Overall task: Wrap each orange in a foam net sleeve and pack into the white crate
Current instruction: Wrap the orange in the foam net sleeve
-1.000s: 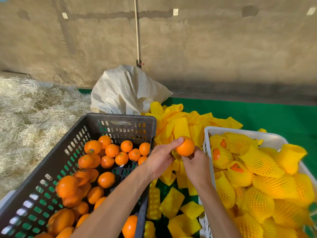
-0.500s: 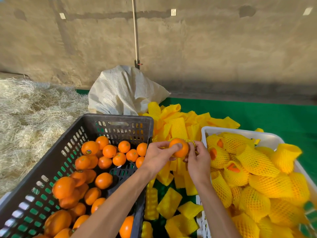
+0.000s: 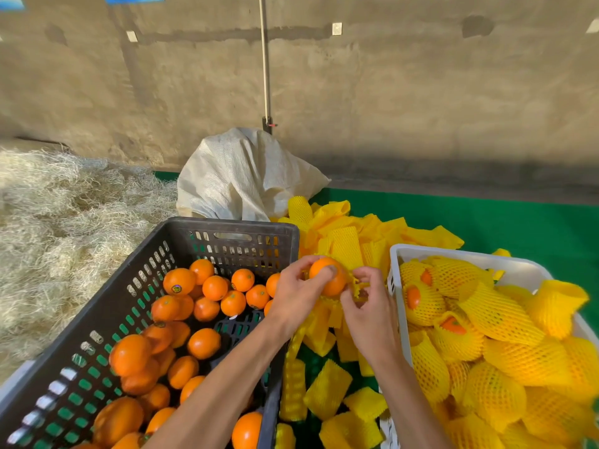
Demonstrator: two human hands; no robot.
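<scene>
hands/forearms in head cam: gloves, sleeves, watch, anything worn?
Nothing worn shows. Both hands, left and right, are bare: no gloves, rings or tape. Both forearms are bare down to the frame's bottom edge, with no sleeve, watch or wristband in view. Fingernails are short and unpainted.

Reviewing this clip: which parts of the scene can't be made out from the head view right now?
- Round orange in the grip: its underside, covered by the left hand.
- Yellow foam net sleeve: how far it is on, hidden behind the right hand.
- White plastic crate: its near and right parts, cut by the frame edge.
- Dark slotted plastic crate: its near end, cut by the bottom edge.
</scene>
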